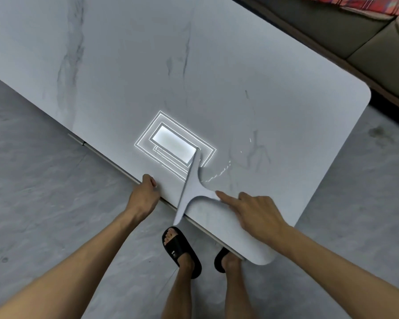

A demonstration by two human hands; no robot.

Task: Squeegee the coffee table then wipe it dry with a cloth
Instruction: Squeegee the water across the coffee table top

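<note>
On my feed the person's left forearm (78, 261) and right forearm (332, 256) are bare from the frame's edge down to the wrists. The left hand (143, 199) and right hand (256, 217) are bare too. Below them I see a bare left shin (180, 295) and right shin (237, 295). Each foot wears a black slide sandal. The left slide (179, 246) has one broad strap, an open toe with the toes showing, and a small white logo (172, 252) that I cannot read. The right slide (219, 259) is partly hidden, and only its black strap shows.
</note>
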